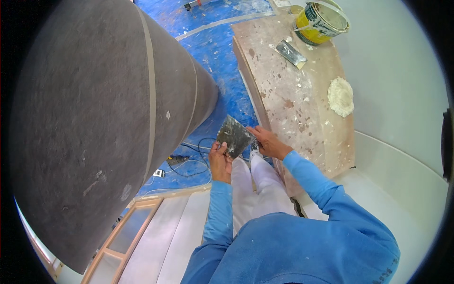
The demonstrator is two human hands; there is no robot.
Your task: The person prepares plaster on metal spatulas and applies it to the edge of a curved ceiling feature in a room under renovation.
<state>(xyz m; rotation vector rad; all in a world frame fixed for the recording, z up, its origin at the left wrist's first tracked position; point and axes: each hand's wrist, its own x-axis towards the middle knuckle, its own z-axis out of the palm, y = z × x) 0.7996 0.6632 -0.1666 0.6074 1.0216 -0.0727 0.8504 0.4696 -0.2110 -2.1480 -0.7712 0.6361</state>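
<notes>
- Left hand [220, 165]: grips smeared flat plate [235, 137], held before the legs.
- Right hand [268, 143]: curled at plate's right edge; grip cannot be told.
- Advisable: steady plate, fingertips clear of edges.

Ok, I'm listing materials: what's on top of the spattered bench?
On the bench: a bucket, a flat scraper and a pale clump, each covering what's beneath. The bucket partly hides a small round container.
</notes>
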